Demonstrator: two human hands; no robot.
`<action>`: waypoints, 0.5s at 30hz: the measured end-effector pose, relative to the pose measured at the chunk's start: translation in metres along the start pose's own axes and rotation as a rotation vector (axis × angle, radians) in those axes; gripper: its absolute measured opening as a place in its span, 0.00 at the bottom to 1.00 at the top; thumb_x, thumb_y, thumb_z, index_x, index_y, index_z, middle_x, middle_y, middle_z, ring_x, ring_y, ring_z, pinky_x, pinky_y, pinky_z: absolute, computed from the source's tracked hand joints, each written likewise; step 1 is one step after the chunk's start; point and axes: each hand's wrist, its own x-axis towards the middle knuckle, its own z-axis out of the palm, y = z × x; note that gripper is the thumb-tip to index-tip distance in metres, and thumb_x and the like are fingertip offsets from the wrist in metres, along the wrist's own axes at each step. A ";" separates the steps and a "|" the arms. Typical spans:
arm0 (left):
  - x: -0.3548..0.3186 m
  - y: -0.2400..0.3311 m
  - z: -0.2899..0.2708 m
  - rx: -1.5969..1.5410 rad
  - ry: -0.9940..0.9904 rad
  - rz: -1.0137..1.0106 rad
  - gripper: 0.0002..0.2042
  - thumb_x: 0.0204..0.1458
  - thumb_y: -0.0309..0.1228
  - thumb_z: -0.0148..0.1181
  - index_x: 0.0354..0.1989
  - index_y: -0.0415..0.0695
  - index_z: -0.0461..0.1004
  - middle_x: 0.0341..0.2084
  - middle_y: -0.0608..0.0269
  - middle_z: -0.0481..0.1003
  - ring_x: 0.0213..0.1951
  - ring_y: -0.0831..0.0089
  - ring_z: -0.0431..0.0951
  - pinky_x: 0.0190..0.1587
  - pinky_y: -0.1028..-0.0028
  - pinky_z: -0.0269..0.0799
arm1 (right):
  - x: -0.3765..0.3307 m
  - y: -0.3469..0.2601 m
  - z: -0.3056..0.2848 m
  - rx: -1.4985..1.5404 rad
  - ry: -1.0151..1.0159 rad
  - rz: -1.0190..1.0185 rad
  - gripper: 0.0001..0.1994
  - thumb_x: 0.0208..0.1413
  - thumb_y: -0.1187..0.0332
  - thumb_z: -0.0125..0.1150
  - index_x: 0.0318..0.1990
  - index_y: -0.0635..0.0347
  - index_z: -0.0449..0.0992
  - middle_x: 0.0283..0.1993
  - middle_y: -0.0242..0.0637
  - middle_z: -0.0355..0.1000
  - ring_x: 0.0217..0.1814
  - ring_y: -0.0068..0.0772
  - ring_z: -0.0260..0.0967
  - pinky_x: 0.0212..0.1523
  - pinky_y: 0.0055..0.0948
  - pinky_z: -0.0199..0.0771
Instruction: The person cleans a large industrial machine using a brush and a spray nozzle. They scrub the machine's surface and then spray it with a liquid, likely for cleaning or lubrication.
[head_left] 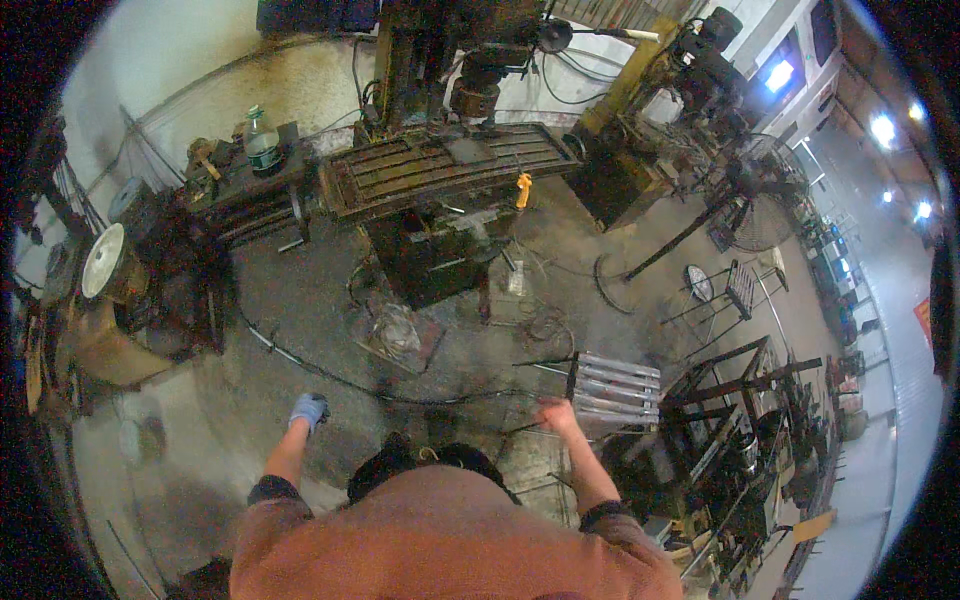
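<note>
While the left hand (pixel 309 409) hangs out over the bare concrete floor (pixel 300 290) in a blue glove, curled into a loose fist with nothing in it that I can see, the right hand (pixel 556 414) is bare and looks wrapped around a thin dark rod (pixel 522 428). It's a bit blurry there, so I can't say how firm that grasp is. The rod sits low in the middle of the view, just left of the right hand, angling down toward the floor. Just beside that hand, up and to the right, is a metal rack (pixel 615 388) with pale slats, touching or nearly touching the knuckles. A black cable (pixel 330 370) snakes across the floor between the hands and the big milling machine (pixel 440 170) further back. A green bottle (pixel 262 140) stands on the bench left of the machine, and a fan (pixel 760 215) stands off to the right, well apart from both hands.
</note>
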 end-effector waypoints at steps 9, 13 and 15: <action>0.001 0.003 -0.010 0.123 0.113 0.017 0.07 0.39 0.27 0.51 0.23 0.36 0.72 0.14 0.56 0.70 0.16 0.68 0.71 0.20 0.72 0.65 | 0.228 0.024 -0.115 0.992 0.209 0.244 0.08 0.40 0.75 0.49 0.30 0.67 0.70 0.20 0.38 0.69 0.16 0.24 0.63 0.16 0.23 0.62; -0.019 -0.056 -0.023 0.474 0.138 0.063 0.07 0.38 0.31 0.56 0.25 0.41 0.74 0.16 0.56 0.72 0.18 0.69 0.73 0.21 0.72 0.67 | 0.386 0.076 -0.153 0.285 0.548 -0.028 0.13 0.39 0.72 0.52 0.37 0.65 0.69 0.23 0.35 0.68 0.18 0.23 0.62 0.17 0.24 0.62; -0.016 -0.096 -0.010 0.992 0.082 0.144 0.07 0.37 0.32 0.57 0.23 0.43 0.73 0.18 0.56 0.73 0.19 0.68 0.73 0.20 0.71 0.68 | 0.465 0.096 -0.179 0.470 0.565 -0.244 0.17 0.40 0.71 0.53 0.41 0.65 0.66 0.25 0.35 0.69 0.20 0.25 0.63 0.19 0.25 0.64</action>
